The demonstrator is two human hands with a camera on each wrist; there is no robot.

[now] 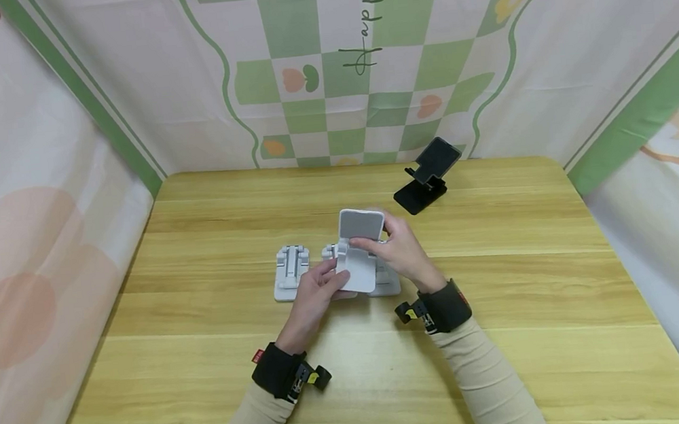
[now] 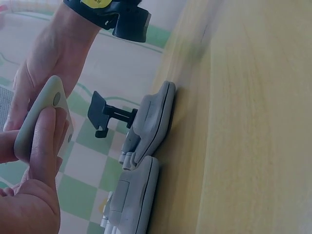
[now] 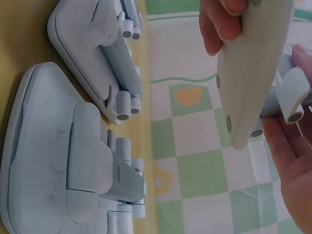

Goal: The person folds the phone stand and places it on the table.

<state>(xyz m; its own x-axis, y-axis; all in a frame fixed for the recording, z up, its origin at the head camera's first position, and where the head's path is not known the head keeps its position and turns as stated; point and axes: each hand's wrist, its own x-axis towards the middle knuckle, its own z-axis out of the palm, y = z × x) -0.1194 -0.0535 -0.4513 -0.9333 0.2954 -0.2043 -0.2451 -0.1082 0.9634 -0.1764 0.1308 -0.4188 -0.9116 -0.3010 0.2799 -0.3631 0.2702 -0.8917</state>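
Note:
Both hands hold a white folding phone stand [image 1: 359, 273] above the table, its grey-padded top plate raised from the base. My left hand [image 1: 313, 298] pinches the base's lower left edge between thumb and fingers. At the upper right, my right hand [image 1: 406, 250] grips the stand near the top plate, thumb across its front. Round feet show on the underside of the held base [image 3: 248, 68] in the right wrist view. Below lie white folded phone stands in a row: a left one [image 1: 291, 272], a partly hidden middle one [image 1: 327, 250] and a right one [image 1: 387, 280].
A black phone stand [image 1: 420, 194] stands unfolded at the back right of the wooden table [image 1: 219, 360]. Behind the table hangs a green and white checked cloth [image 1: 340, 27]. Each wrist wears a black band with a small camera.

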